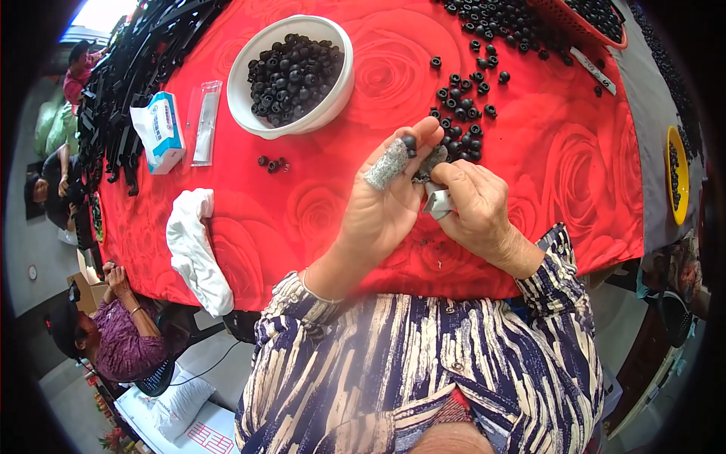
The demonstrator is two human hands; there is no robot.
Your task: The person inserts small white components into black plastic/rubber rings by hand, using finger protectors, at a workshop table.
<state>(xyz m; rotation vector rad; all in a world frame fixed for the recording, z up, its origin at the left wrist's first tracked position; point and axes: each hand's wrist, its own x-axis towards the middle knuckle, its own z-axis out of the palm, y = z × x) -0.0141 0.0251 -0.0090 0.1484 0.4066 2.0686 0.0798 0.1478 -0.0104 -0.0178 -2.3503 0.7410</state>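
Note:
My left hand (374, 208) is raised over the table, palm up, with a small black ball-shaped part (409, 142) pinched at its fingertips. A speckled grey finger cover (387, 165) wraps one of its digits, and more of the same grey material shows by the neighbouring finger. Close against it on the right, my right hand (484, 204) is closed around a small pale grey tool (439, 203) with a squared end; its working tip is hidden between the hands. Just beyond my fingers lie loose black parts (461, 110) of the same kind.
A white bowl (344, 91) of black parts stands at far left, near a tissue box (168, 140), a clear packet (206, 125) and a white cloth (198, 250). Long black strips (144, 68) pile up beyond. A red basket (582, 29) and yellow dish (684, 185) are right; people sit left.

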